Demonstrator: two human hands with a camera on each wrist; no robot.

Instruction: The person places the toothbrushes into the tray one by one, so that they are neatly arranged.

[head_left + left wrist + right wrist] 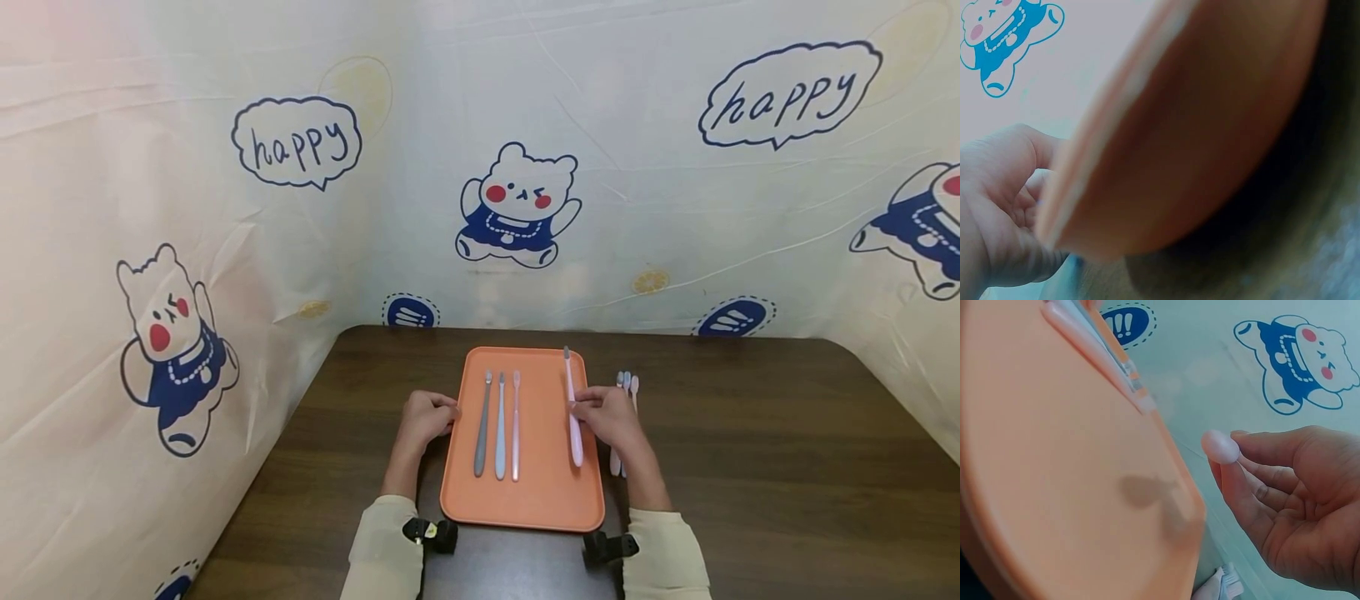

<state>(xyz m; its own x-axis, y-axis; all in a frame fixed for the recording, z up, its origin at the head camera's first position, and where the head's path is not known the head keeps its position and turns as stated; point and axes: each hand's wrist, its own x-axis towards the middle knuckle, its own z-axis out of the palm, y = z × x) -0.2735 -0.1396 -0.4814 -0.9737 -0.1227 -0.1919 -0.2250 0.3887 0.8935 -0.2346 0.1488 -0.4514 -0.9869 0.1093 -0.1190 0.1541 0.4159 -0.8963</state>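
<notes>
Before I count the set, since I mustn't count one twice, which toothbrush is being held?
The pale pink toothbrush pinched in the right hand, over the right side of the orange tray; three brushes lie on it, others on the table.

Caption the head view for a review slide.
The right hand pinches a pink toothbrush over an orange tray bearing three more toothbrushes, the left hand at its rim.

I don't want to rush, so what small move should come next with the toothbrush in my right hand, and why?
Probably lower the held toothbrush onto the tray, right of the three toothbrushes lying there: your right hand pinches it above bare tray.
</notes>
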